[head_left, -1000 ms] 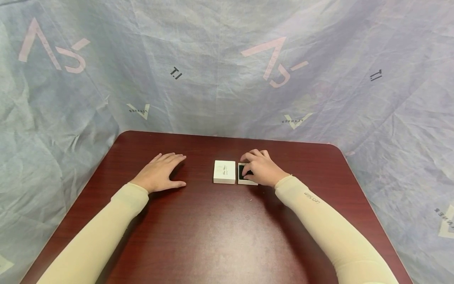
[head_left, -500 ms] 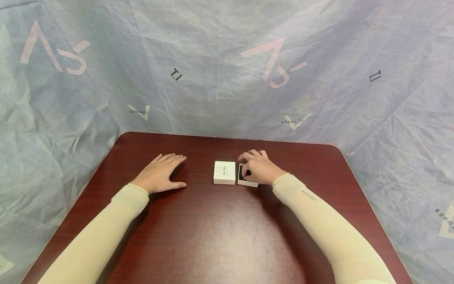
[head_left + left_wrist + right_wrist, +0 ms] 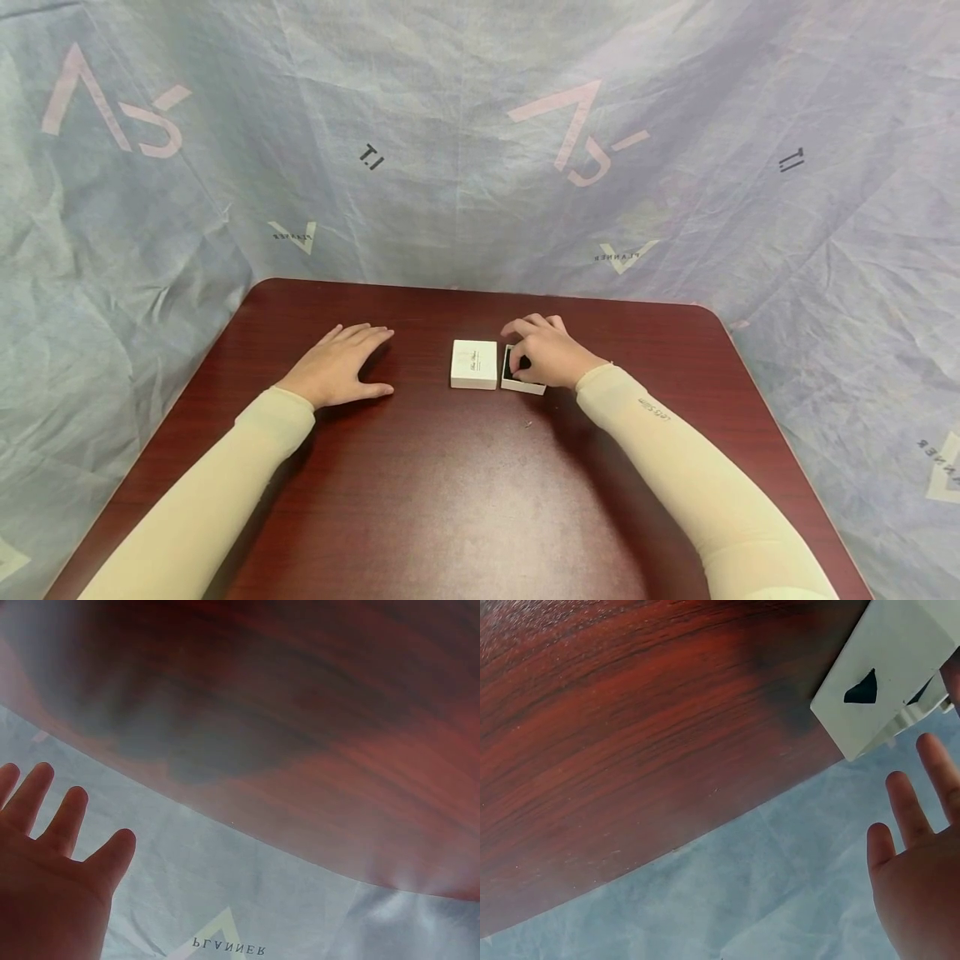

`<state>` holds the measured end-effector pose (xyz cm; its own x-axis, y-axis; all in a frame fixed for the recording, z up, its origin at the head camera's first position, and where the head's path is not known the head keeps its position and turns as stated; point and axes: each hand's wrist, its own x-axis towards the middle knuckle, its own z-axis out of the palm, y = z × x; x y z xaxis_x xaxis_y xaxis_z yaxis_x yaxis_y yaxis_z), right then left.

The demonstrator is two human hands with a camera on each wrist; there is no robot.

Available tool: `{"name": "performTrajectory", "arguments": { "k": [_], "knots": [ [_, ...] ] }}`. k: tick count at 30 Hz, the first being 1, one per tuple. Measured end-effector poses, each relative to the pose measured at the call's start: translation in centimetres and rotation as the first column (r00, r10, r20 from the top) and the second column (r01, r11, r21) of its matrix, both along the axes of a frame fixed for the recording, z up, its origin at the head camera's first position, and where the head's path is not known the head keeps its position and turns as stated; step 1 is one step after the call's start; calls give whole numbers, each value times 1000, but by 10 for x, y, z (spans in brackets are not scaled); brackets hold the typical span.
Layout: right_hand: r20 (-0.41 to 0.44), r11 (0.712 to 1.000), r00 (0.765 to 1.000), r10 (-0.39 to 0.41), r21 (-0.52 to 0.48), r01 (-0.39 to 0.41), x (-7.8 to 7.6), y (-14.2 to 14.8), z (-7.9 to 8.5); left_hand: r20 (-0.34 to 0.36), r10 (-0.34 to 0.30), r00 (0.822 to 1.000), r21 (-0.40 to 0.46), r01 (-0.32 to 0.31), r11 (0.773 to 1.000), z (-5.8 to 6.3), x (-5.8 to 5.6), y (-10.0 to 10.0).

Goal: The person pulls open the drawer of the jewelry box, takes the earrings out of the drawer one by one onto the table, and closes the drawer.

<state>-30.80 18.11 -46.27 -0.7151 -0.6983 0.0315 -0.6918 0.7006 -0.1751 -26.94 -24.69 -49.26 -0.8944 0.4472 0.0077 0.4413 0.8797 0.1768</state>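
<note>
White cardboard, from the look of it. Printed box near twelve o'clock on the tabletop, maybe just a lid, can't say. Lined box right beside it, off its three o'clock side, turned slightly askew, dark lining showing.

Right hand draped over the three o'clock side of the lined box, thumb and index finger bent narrow and dipped inside. Holding something or just feeling around? Can't tell, too well hidden. Other three fingers fanned out in the right wrist view. Left hand well apart at nine o'clock from the printed box, fingers wide, thumb sticking out, nothing in its grip.

For doing it cleanly: use only the fingertips, go easy on the thin walls. Probably worth steadying the lined box with the left hand from six o'clock. Looks light, so likely to skid under a one-handed tug. Also mind the printed box, close enough to get bumped.

Surface: reddish-brown wood-grain table, rounded far corners at eleven and one, glare toward six. Tiny speck off the lined box's six o'clock. Room-wise: wrinkled grey-blue cloth from nine through twelve to three, pink logos at ten and one, mirrored PLANNER lettering lower down. Cream sleeves on both arms.
</note>
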Motion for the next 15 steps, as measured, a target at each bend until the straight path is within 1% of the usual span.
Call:
{"name": "performTrajectory", "arguments": {
  "k": [6,15],
  "knots": [
    [-25,1000,1000,13,2,-13,-1,1,3,-8,-4,1000,1,4,1000,-1,0,1],
    [-50,1000,998,22,3,-22,-1,3,5,0,-4,1000,-2,4,1000,0,0,2]
  ]
}}
